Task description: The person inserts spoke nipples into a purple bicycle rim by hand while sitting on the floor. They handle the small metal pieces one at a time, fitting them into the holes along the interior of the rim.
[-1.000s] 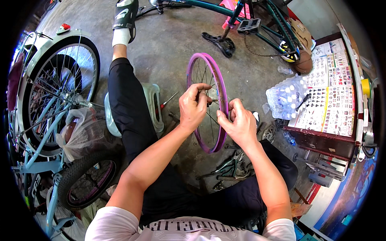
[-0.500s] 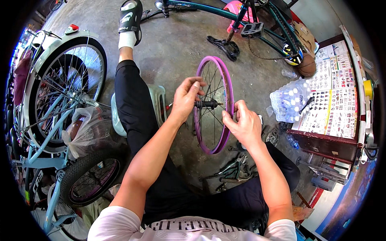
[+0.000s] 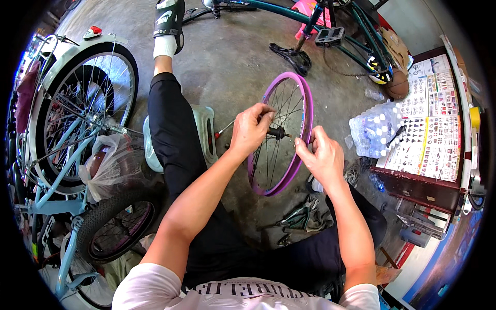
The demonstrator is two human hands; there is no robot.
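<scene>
Flanking a smooth, round purple rim [image 3: 308,103], bare fingers [image 3: 319,135] curl.

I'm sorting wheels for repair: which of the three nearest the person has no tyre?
The purple wheel in mid-picture, just bare rim, spokes and hub. The large wheel at left and the small knobby one below it both wear tyres.

Purple rim [image 3: 309,108], black hub [image 3: 276,132]; light-blue bicycle frame [image 3: 58,207]; dark-teal tube [image 3: 281,10]; brown basketball [image 3: 397,85].
</scene>
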